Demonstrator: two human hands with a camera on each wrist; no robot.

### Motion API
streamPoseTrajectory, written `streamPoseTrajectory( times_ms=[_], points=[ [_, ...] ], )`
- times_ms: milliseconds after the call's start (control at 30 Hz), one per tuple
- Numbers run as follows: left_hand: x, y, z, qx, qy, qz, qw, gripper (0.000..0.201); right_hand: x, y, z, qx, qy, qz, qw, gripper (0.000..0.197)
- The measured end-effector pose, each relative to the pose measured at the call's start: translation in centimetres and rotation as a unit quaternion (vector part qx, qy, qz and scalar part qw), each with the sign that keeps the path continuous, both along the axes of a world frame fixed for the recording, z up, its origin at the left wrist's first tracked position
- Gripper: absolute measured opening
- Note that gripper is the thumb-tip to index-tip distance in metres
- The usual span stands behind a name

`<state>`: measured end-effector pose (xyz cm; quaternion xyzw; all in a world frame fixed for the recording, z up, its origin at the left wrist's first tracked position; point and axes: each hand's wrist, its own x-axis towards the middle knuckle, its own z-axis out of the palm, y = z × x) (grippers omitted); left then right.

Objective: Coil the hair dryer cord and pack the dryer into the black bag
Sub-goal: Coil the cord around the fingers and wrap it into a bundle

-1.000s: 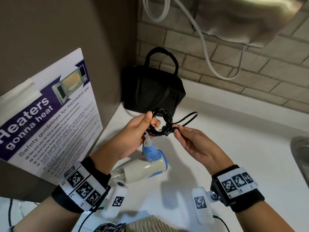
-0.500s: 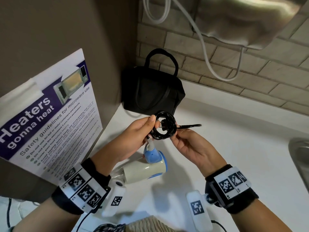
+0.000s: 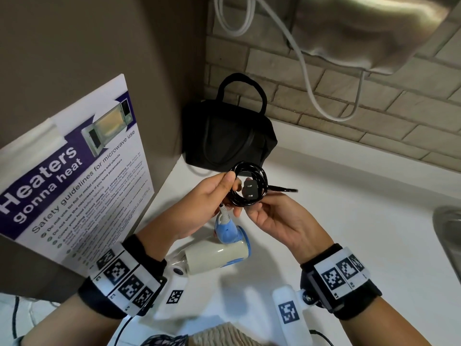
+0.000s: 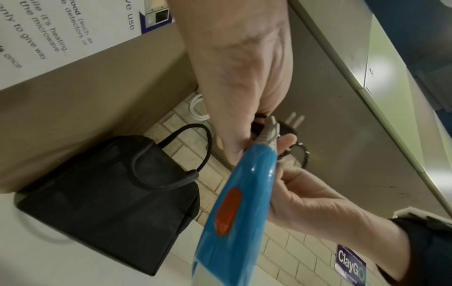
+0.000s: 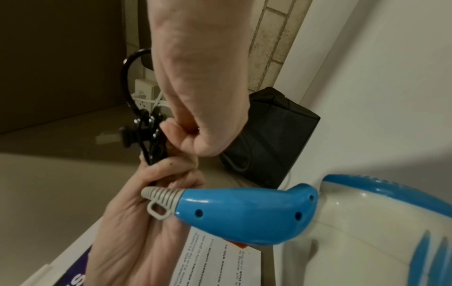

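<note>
- Head view, nearest the wearer: both wrists carry bands with square black-and-white markers. At 6 o'clock, on the white countertop (image 3: pixel 374 221), lies the hair dryer (image 3: pixel 217 254), cream barrel, blue handle tilted up.
- Just above it, the left hand (image 3: pixel 199 208) pinches the coiled black cord (image 3: pixel 249 187) at the coil's 9 o'clock edge, thumb on top. This grip probably keeps the loops from springing apart, and it stays close to the grey strain relief (image 5: pixel 162 195) where the cord leaves the handle.
- The right hand (image 3: pixel 279 221) supports the coil from below at 5 o'clock with fingers curled onto it. The two-pin plug (image 3: pixel 250 189) sits inside the ring, and one loose loop juts toward 3 o'clock; coiling looks nearly finished.
- At 12 o'clock beyond the hands, the black bag (image 3: pixel 224 136) stands in the corner, handles up. Whether its opening is unzipped cannot be determined.
- At 9 o'clock, a poster (image 3: pixel 74 171) reads "Heaters gonna heat" and "Safety guidelines for microwave use".
- Left wrist view: a sticker (image 4: pixel 351 264) on the brick wall reads "ClayGo".
</note>
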<state>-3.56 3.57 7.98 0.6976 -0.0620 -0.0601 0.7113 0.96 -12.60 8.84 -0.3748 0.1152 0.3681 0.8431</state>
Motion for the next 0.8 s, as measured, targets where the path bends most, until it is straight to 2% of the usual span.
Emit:
streamPoseTrajectory(
  times_ms=[100, 167, 200, 300, 367, 500, 600, 633, 733, 800],
  points=[
    [0.0, 0.0, 0.2, 0.023, -0.016, 0.011, 1.000, 0.058, -0.6, -0.1, 0.4, -0.011, -0.017, 0.030, 0.999, 0.009],
    [0.0, -0.1, 0.3, 0.045, -0.025, 0.026, 0.998, 0.055, -1.0, -0.3, 0.6, -0.001, -0.031, 0.036, 0.999, 0.014],
    [0.0, -0.1, 0.3, 0.053, -0.025, 0.038, 0.998, 0.051, -1.1, -0.5, 0.7, 0.011, -0.032, 0.033, 0.999, 0.012],
    [0.2, -0.1, 0.0, 0.059, -0.017, 0.074, 0.995, 0.033, -1.4, -1.2, 1.8, 0.048, -0.036, 0.046, 0.997, 0.022],
    [0.3, -0.3, 0.1, 0.077, -0.033, 0.080, 0.993, 0.035, -1.8, -1.2, 2.6, 0.017, -0.067, 0.061, 0.996, 0.026],
    [0.2, -1.2, 0.1, 0.100, -0.078, 0.098, 0.987, 0.038, -2.9, -0.3, 3.6, -0.080, -0.151, 0.066, 0.983, 0.006],
    [0.0, -1.4, 0.0, 0.077, -0.082, 0.106, 0.988, 0.030, -2.9, -0.3, 3.2, -0.114, -0.168, 0.056, 0.978, 0.013],
    [-0.2, -1.4, -0.1, 0.073, -0.078, 0.103, 0.989, 0.028, -2.9, -0.5, 3.1, -0.151, -0.189, 0.057, 0.969, 0.019],
    [-0.3, -1.4, -0.4, 0.046, -0.045, 0.109, 0.992, 0.034, -3.6, -1.3, 3.0, -0.283, -0.292, 0.092, 0.909, 0.028],
    [-0.2, -1.3, -0.6, 0.005, -0.032, 0.118, 0.992, 0.030, -4.1, -1.8, 2.9, -0.315, -0.338, 0.127, 0.878, 0.033]
  ],
)
